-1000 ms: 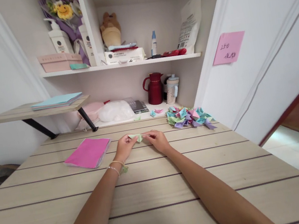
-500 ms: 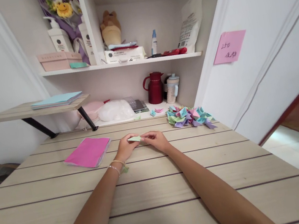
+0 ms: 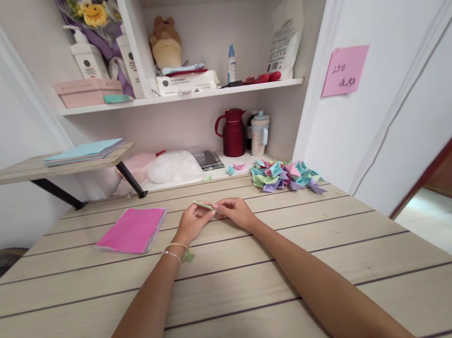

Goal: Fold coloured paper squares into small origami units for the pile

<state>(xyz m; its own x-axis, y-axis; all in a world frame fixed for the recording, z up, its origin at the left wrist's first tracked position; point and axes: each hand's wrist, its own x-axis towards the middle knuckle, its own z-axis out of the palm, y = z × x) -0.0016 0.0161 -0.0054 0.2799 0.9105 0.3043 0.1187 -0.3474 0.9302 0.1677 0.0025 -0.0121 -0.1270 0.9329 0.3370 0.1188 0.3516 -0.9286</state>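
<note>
Left hand (image 3: 190,225) and right hand (image 3: 236,212) pinch a half-folded pale green paper piece (image 3: 204,205); many finished pieces, a colourful folded-paper pile (image 3: 283,175), lie right of it.

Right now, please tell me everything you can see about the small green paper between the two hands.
The green paper is a small, pale green folded piece, thin and flat like origami paper. It appears edge-on as a narrow sliver, tilted, raised just above the table. The left hand pinches its left part and the right hand its right end. Its folds are too small to tell.
</note>
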